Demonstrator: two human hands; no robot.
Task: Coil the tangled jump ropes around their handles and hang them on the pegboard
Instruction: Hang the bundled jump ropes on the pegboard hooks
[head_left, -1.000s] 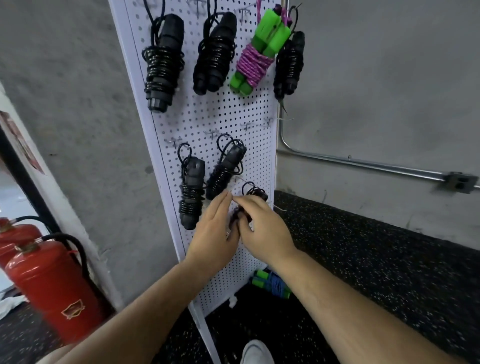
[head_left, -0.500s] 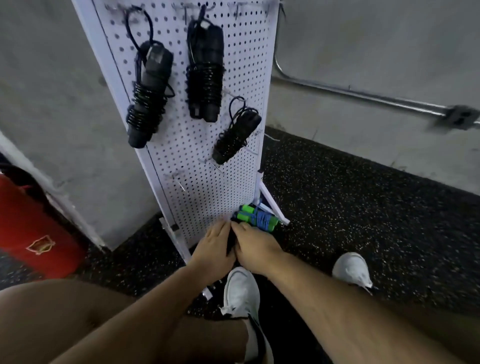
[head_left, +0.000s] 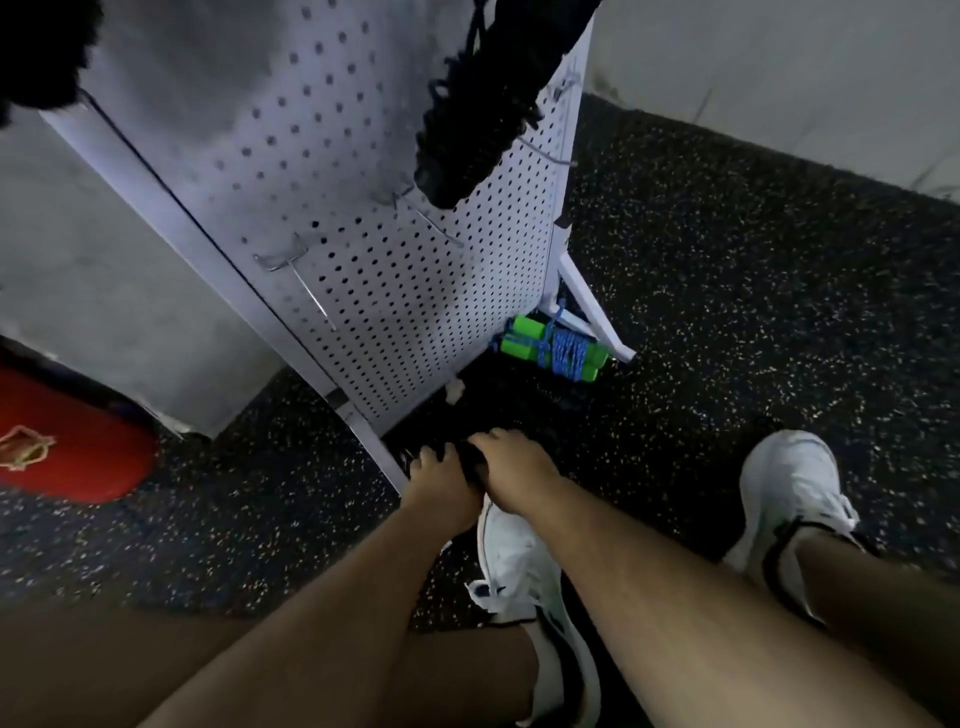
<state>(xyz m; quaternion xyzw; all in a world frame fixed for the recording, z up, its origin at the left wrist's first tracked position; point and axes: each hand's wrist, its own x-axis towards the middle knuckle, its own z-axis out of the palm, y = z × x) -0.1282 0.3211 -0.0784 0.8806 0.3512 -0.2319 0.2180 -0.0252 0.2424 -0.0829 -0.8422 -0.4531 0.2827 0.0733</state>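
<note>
Here, a black bundle (head_left: 466, 460), judged to be a jump rope, is being gripped low at the floor (head_left: 727, 312) by the left hand (head_left: 441, 486) and the right hand (head_left: 519, 467), at the foot of the pegboard (head_left: 374, 249). The fingers (head_left: 488, 440) of both hands are being curled around the bundle. Its outline is being lost against the dark floor, so whether it is coiled or loose cannot be told.

Just beyond the fingers and a little to their right, a green-handled rope (head_left: 556, 351) is being seen lying on the floor against the pegboard's foot. It is wound with its blue cord but not hung. High above the fingers, one coiled black rope (head_left: 483, 104) is being carried by the board, blurred at the upper edge of the view. Between that rope and the fingers, several hooks (head_left: 311, 297) are being shown bare.

The task is accordingly being judged as partly done. At least one rope is hung, while the bundle in hand and the green-handled rope are not yet hung.

Far to the left of the fingers a red fire extinguisher (head_left: 67, 447) is being shown. On the near side of the fingers, two white shoes (head_left: 519, 561) are being shown.
</note>
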